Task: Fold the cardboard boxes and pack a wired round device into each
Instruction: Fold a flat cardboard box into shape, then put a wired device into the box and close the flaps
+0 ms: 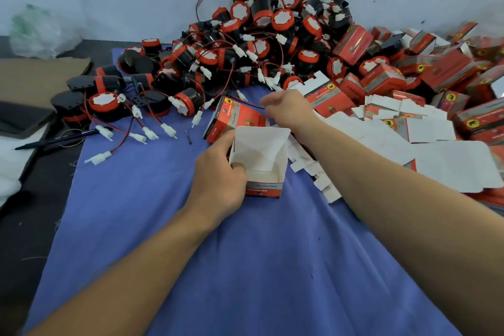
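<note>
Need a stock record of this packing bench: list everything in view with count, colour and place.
open box: one, white inside, red-grey outside, upright mid-cloth
red box: one, red, on its side just beyond the open box
round devices: large heap, black-red with white faces, wired, back centre
flat box blanks: many, white side up, right
folded boxes: many, red, far right
cloth: one, blue, under the work
cardboard sheet: one, brown, left
plastic bag: one, pale, back left
pen: one, dark, left cloth edge
left hand: fingers grip the open box's left wall
right hand: blurred, beyond the open box; grip unclear
</note>
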`<state>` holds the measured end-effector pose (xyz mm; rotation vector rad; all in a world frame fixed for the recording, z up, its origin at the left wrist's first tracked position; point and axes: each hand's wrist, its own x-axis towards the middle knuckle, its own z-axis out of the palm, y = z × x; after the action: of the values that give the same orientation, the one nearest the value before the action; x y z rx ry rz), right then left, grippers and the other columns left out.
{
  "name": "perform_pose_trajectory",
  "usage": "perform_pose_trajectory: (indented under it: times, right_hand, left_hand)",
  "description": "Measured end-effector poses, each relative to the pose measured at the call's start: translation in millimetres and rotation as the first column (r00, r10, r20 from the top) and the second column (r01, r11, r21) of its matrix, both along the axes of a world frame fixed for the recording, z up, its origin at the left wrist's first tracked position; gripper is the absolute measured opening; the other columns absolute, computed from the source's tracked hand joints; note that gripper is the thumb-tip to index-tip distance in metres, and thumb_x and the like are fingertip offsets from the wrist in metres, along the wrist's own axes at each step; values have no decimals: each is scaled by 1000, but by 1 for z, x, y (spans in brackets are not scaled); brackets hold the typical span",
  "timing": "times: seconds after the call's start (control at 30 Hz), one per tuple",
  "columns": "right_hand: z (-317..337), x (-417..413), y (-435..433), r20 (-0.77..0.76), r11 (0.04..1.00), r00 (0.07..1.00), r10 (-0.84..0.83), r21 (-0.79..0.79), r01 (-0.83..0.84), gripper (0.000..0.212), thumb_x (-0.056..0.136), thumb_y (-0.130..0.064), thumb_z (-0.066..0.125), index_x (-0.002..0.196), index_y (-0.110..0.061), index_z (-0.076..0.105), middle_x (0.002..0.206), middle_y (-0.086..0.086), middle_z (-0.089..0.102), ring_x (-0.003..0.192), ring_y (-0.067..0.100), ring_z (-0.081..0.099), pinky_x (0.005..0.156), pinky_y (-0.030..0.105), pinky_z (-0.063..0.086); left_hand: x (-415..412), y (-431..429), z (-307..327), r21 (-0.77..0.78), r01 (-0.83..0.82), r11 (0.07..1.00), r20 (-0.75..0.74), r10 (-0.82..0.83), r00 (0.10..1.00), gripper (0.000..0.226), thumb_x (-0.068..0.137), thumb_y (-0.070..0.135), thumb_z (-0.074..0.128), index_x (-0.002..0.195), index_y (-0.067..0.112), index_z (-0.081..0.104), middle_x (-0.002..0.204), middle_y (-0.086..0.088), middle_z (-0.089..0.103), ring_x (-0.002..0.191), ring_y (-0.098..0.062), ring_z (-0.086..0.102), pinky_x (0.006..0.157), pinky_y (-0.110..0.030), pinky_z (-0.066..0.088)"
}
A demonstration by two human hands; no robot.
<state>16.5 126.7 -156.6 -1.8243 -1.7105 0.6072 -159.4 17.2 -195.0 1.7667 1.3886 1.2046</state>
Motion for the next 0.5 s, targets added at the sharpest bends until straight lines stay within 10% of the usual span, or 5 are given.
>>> perform_pose_trajectory:
  times: [0.2, 0.4, 0.5]
  right_hand:
    - [-10, -34, 37, 454, 1000, 891, -4, 19, -5, 25, 97, -31, 59, 105, -12, 74, 109, 11, 71, 105, 34, 64, 96, 43, 51]
    - [37, -10, -4, -272, 887, 954, -122, 401, 228, 13, 91, -13, 63, 80, -14, 69, 76, -3, 69, 68, 10, 61, 66, 31, 51]
    - [63, 14, -41, -387, 883, 909, -156, 358, 304, 15, 85, -12, 65, 72, -18, 68, 88, -10, 75, 79, 5, 68, 69, 30, 56]
  left_hand:
    - [0, 1, -4, 33, -7, 999, 7, 7, 1000, 62, 77, -6, 48, 120, 33, 68, 87, 41, 63, 88, 19, 57, 67, 1, 40]
    - [-1, 3, -4, -2, -15, 1000, -19, 14, 1000, 64, 78, -6, 49, 126, 32, 67, 91, 34, 61, 87, 23, 55, 69, 1, 41]
    - [-1, 1, -3, -22, -39, 999, -17, 39, 999, 64, 78, -7, 48, 124, 34, 68, 90, 33, 61, 87, 24, 54, 68, 2, 39]
